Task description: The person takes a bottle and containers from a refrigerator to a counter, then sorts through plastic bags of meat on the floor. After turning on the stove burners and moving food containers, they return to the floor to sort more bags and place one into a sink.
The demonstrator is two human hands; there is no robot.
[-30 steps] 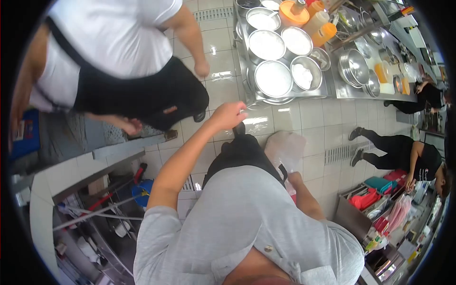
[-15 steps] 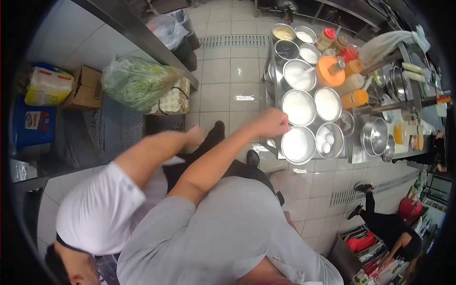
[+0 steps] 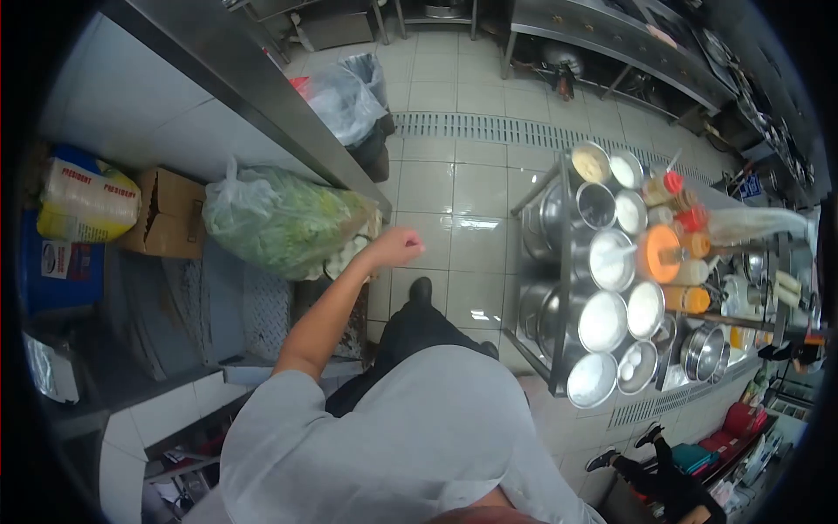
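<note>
The left hand (image 3: 397, 247) is swinging away from the steel bowls (image 3: 602, 319), fingers loosely curled and empty, now nearing the bagged greens (image 3: 279, 223). The right hand is staying hidden.

Cardboard box (image 3: 168, 214) on left shelf; metal bowls (image 3: 604, 320) on cart; orange lid (image 3: 661, 253).

Right hand hidden; bowl contents (image 3: 602, 320) indistinct.
</note>
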